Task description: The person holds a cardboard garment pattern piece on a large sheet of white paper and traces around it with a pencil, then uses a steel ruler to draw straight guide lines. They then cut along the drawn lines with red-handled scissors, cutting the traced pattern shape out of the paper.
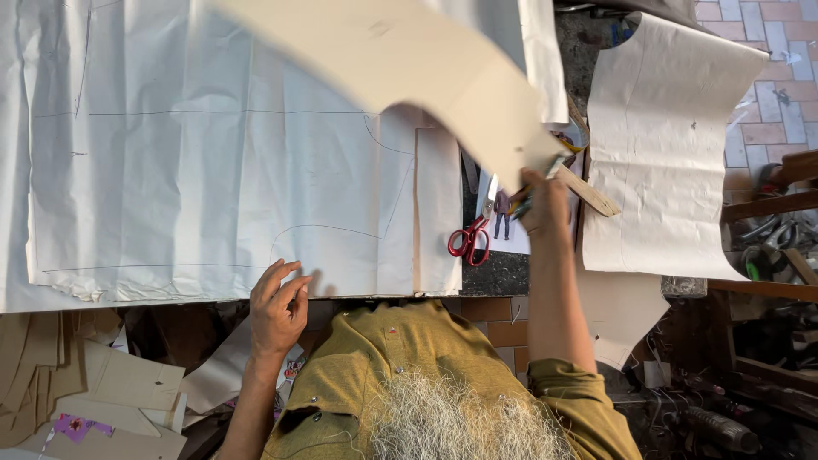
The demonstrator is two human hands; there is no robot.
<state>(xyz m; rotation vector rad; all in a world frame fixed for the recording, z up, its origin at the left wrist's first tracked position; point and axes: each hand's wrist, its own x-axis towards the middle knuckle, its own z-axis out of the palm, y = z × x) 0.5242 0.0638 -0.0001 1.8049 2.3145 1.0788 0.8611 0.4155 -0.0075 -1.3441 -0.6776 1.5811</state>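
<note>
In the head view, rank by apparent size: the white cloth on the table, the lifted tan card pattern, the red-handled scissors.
1. White cloth with drawn lines
2. Tan curved card pattern, lifted nearer the camera, so its size may be exaggerated
3. Red-handled scissors

Your dark tabletop [498,274] carries a large creased white paper sheet with pencilled pattern lines [213,170], covering most of its surface. Just beside that sheet's right edge lie red-handled scissors [469,238], resting partly on a small printed picture [511,226]. Farther right lies a cream curved-edged paper pattern piece [660,145].
</note>
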